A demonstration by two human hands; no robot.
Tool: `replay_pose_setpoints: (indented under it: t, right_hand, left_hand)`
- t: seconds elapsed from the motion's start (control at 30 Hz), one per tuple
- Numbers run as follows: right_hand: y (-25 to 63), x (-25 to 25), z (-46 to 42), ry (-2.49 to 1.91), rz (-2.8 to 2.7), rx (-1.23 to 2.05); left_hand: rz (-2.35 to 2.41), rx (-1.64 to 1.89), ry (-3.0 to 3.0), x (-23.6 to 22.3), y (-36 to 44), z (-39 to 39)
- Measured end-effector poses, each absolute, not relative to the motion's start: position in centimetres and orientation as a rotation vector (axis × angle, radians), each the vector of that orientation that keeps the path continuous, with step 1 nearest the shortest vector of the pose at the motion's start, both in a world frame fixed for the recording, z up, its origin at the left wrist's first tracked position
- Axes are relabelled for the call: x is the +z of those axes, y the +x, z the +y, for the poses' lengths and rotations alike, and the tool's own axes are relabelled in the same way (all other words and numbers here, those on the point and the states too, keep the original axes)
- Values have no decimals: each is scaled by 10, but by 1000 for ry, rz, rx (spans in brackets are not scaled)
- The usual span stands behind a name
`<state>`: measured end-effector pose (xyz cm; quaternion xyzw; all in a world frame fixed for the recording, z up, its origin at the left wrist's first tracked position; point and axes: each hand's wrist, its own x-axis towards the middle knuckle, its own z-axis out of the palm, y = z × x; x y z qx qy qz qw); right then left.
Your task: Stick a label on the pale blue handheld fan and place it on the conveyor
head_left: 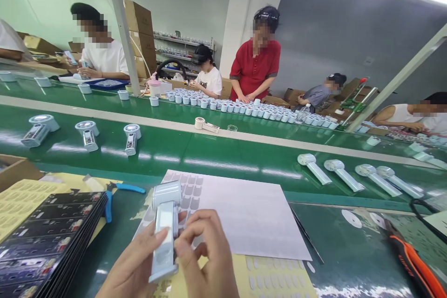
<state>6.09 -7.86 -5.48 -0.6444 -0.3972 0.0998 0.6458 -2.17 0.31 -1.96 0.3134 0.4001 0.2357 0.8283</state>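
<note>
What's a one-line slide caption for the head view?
Both hands, left and right, hold a pale fan over a sticker sheet beside a green conveyor.

left hand (134,265): grips pale handheld fan (165,230)
right hand (206,253): fingertips on fan handle
below: white sheet (244,214)
left: black card stack (45,242)

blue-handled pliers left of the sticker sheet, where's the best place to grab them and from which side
Probably by the blue handles, from above and the right. The pliers lie flat on the green table, one handle pointing right, clear of things. The other runs down beside the black tray stack, so the left is crowded.
</note>
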Motion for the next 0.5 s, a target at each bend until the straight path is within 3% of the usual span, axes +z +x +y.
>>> replay_pose_setpoints:
  t: [0.13, 0.27, 0.5]
  right_hand:
    - [93, -61, -84, -1752, -826, 129]
    - [117, -96, -80, -2240, -1147, -83]
    - [115, -153, -65, -2218, -1327, -539]
  left_hand:
    - [799, 530, 809, -18, -10, 16]
    - [754, 646, 1014, -20, 30, 58]
    - [780, 751, 1198, -19, 121, 125]
